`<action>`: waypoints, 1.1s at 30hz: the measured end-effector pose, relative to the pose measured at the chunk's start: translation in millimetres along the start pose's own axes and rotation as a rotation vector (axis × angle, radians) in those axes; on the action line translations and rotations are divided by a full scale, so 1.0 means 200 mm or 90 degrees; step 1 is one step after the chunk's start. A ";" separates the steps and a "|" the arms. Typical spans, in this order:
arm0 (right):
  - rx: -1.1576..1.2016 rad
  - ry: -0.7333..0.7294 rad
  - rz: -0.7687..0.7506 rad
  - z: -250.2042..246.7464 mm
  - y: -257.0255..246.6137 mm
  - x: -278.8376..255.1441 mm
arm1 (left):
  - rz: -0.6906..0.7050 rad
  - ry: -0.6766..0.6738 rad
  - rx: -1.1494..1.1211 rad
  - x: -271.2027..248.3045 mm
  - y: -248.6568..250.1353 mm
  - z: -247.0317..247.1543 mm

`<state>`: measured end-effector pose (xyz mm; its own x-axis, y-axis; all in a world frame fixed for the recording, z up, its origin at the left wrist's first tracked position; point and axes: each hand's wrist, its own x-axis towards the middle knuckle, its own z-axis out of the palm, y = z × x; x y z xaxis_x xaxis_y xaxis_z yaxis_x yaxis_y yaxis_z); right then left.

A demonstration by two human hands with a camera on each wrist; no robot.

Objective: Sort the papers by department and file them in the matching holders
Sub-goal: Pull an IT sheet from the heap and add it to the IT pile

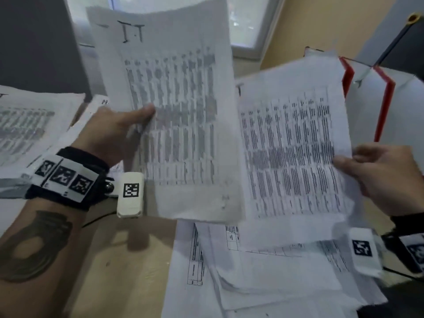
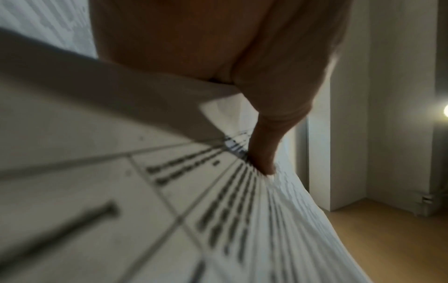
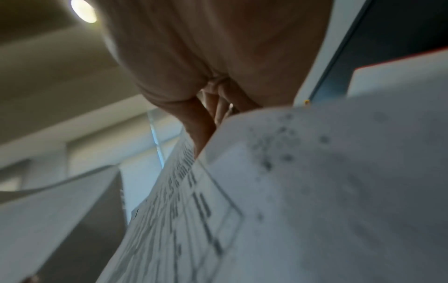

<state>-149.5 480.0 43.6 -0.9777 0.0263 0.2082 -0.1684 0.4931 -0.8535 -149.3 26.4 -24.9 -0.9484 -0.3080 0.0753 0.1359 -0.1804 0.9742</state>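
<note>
Over the wooden desk (image 1: 128, 260) strewn with loose papers (image 1: 263, 271), the left hand (image 1: 114, 131) is pinching the "I.T" sheet (image 1: 174, 92) and the right hand (image 1: 385, 177) is pinching another sheet (image 1: 291, 143), so reading each header before filing in the red-edged holders (image 1: 387, 99) is wisest.

White-framed window (image 1: 247, 24), yellow wall (image 1: 332, 26), wooden desk (image 1: 128, 260), ceiling lamp (image 3: 83, 10)
</note>
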 end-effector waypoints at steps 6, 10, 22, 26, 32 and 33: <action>0.078 0.016 -0.114 0.27 -0.12 0.03 | -0.110 -0.187 -0.097 -0.09 -0.09 0.11; 0.148 -0.010 -0.052 0.35 -0.07 0.07 | -0.108 -0.239 -0.124 -0.11 -0.11 0.12; 0.279 0.041 0.054 0.19 0.16 0.08 | -0.060 -0.389 0.206 -0.20 -0.14 0.33; 0.300 0.027 0.052 0.23 0.15 0.05 | -0.057 -0.407 0.227 -0.22 -0.15 0.36; 0.396 -0.092 0.046 0.26 0.20 0.08 | 0.006 -0.301 0.197 -0.24 -0.16 0.39; 0.377 -0.104 0.033 0.26 0.20 0.07 | 0.025 -0.287 0.199 -0.24 -0.15 0.40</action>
<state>-177.3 454.6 -12.8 -0.9853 -0.1188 0.1231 -0.1149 -0.0738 -0.9906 -130.0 121.6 -41.7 -0.9823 0.1345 0.1303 0.1479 0.1305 0.9804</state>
